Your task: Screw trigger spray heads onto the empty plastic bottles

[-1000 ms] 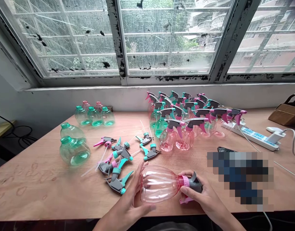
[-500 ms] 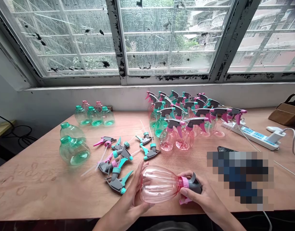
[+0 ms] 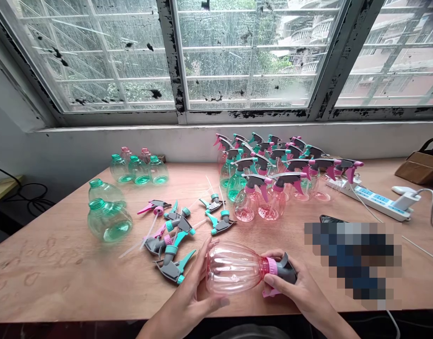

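Note:
A clear pink spray bottle (image 3: pixel 236 267) lies sideways between my two hands, above the table's front edge. My left hand (image 3: pixel 195 287) cups its broad base end, fingers behind and thumb below. My right hand (image 3: pixel 290 278) is closed around the grey and pink spray head (image 3: pixel 285 269) and its pink collar, at the bottle's neck. Part of the pink trigger shows under my right fingers. Just left of the bottle lies a pile of loose spray heads (image 3: pixel 170 268), grey with teal or pink parts, some with thin dip tubes.
Several assembled spray bottles (image 3: pixel 271 205) stand at the back centre. Green bottles without heads (image 3: pixel 108 223) are on the left, more behind them. On the right are a power strip (image 3: pixel 379 200), a blurred-out object (image 3: pixel 357 259) and a brown box (image 3: pixel 421 165).
My left thumb has shifted slightly along the bottle's underside. The bottle stays in almost the same place, and my right hand keeps its hold on the spray head.

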### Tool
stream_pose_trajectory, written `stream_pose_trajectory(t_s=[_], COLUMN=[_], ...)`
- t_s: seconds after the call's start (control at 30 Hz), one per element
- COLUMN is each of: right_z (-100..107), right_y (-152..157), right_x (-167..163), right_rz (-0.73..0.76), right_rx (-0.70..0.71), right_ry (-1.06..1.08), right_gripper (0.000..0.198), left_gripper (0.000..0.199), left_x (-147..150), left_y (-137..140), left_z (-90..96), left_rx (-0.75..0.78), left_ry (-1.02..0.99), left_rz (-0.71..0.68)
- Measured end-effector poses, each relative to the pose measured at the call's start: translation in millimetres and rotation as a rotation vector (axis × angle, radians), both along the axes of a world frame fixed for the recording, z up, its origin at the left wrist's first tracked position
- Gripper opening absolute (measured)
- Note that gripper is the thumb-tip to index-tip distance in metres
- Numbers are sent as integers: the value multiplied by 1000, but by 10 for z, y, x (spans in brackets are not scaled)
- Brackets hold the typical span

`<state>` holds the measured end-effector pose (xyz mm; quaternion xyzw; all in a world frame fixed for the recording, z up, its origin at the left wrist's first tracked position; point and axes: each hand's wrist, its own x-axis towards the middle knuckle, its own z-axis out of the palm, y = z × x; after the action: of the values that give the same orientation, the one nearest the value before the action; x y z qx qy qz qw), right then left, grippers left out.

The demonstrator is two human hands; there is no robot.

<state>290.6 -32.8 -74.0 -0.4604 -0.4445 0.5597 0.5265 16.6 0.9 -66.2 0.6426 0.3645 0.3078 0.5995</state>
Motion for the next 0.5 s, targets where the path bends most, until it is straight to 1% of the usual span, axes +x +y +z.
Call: stream_pose_trajectory(t_s=[0.17,0.3,0.4,0.5], right_z=[4,-32,-46,-38], right_y=[-14,-27,-31,-31], right_x=[-10,13,31,34], right_rz=[-29,-24,8,34], right_rx=[-4,7,-18,-32], right_ry=[39,52,42,40], right_gripper=[40,42,42,41], left_gripper=[98,93,95,97], left_x=[49,35,7,-12], left_y=[10,19,12,4], left_z=[-14,-30,-29,-15], left_rx=[-153,-189,-150,-38], left_ry=[-151,-176,-136,-65], left_rz=[47,64,32,-3])
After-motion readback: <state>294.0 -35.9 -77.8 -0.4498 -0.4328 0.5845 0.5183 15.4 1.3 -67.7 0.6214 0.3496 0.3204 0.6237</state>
